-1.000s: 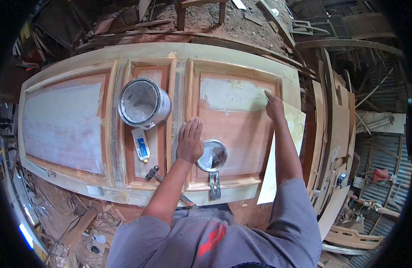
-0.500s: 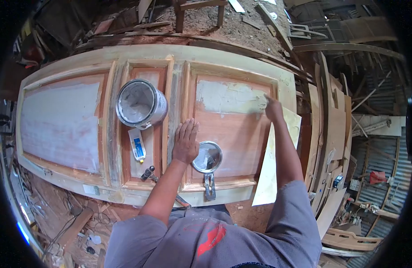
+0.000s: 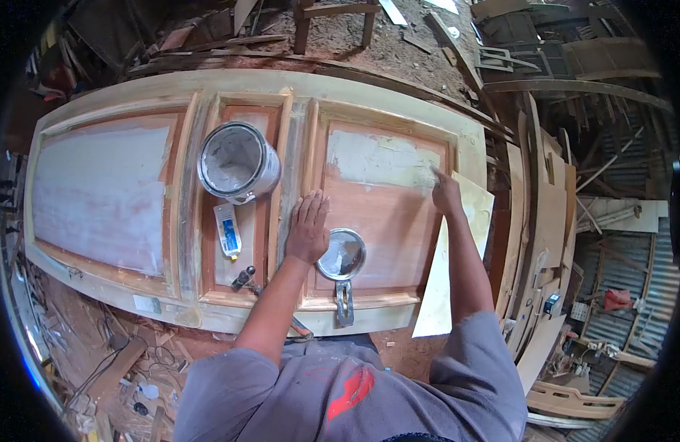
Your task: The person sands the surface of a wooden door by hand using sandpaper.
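Note:
My left hand (image 3: 308, 227) lies flat on the wooden door (image 3: 388, 214), fingers slightly apart, beside a small round tin (image 3: 343, 254) with a metal scraper (image 3: 344, 303) at its lower edge. At the right panel's edge, my right hand (image 3: 445, 193) is closed around something too small to make out, its tip at the pale filler patch (image 3: 377, 158). A large open can (image 3: 239, 162) with grey-white residue stands on the middle panel. Below it lie a white and blue tube (image 3: 227, 231) and a hammer (image 3: 244, 278), partly hidden by my left arm.
A pale triangular board (image 3: 434, 291) sticks out under my right arm. Long planks (image 3: 537, 214) lean at the right. A wooden stool (image 3: 336, 10) stands beyond the door. Cables and offcuts (image 3: 122, 365) litter the floor at lower left.
My right hand has moved slightly down and toward me along the panel's right side. The left hand stays flat on the door. The camera view has shifted a little.

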`<action>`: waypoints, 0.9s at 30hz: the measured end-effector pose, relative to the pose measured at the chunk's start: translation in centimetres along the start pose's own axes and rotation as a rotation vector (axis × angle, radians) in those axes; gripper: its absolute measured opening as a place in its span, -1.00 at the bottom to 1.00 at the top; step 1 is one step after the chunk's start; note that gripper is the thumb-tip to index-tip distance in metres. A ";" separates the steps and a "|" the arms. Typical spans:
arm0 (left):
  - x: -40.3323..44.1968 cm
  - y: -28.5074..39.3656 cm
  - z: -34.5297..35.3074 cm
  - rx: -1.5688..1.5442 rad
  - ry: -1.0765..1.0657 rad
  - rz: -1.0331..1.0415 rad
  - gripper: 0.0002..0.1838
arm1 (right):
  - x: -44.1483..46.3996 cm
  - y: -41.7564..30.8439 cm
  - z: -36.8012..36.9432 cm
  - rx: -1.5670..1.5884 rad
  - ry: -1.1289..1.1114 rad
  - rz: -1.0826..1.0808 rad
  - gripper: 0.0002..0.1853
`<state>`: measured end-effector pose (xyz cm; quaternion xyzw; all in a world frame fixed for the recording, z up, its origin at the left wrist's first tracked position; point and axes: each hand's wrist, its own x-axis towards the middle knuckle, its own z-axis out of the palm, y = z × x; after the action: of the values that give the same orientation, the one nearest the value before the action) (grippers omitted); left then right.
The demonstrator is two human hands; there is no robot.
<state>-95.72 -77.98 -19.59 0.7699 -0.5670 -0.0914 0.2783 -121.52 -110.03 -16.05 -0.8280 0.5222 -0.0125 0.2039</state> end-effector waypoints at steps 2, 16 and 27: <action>-0.4 0.2 0.0 -0.001 -0.017 -0.003 -0.24 | 0.6 -0.4 3.0 0.049 0.057 -0.008 -0.40; -0.1 0.4 -0.1 0.014 -0.011 0.029 -0.24 | -0.2 2.7 2.6 -0.018 0.110 -0.029 -0.69; -0.6 0.5 0.4 0.024 -0.014 0.044 -0.23 | -8.2 -12.8 6.1 0.192 -0.254 -0.073 -0.77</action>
<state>-96.49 -77.69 -19.76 0.7601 -0.5866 -0.0836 0.2669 -112.85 -96.16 -15.57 -0.8181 0.4581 0.0348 0.3459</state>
